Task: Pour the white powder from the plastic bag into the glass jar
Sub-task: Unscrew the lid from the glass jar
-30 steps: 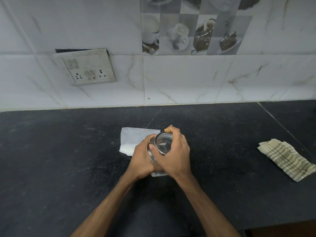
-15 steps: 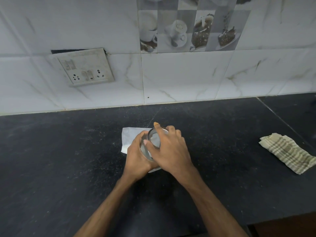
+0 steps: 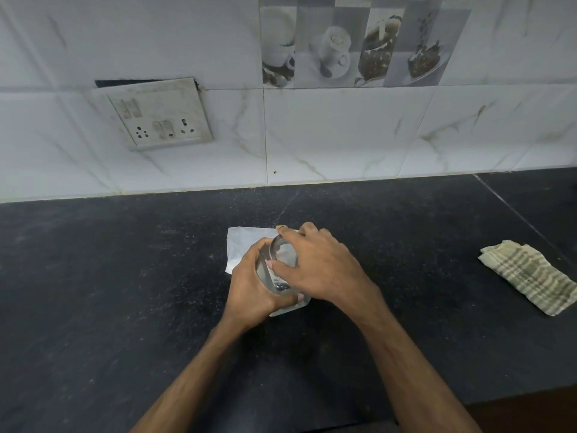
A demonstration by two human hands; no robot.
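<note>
On the counter (image 3: 93, 276) at 12 o'clock from me, both my hands are on the jar (image 3: 279, 264). Since 1 second ago my right hand (image 3: 321, 270) has rolled further over the jar's top, hiding most of the round face that showed then, and the jar has tipped toward 9 o'clock. My left hand (image 3: 249, 285) grips the glass body, fingers curled round it. My right fingers curl over the top, thumb pressed on its near rim. I judge this a twist to open the jar; whether the top has loosened I cannot tell. The glass looks free of powder, so pouring has not begun.

The bag (image 3: 242, 245) lies flat on the counter under and behind the jar, sticking out at 10 o'clock. A folded checked cloth (image 3: 527, 276) lies well apart at 3 o'clock, and a socket plate (image 3: 159, 115) sits on the wall at 11 o'clock. What stands in the way, I think, is the top itself, and 1 hand must come free to lift the bag.
</note>
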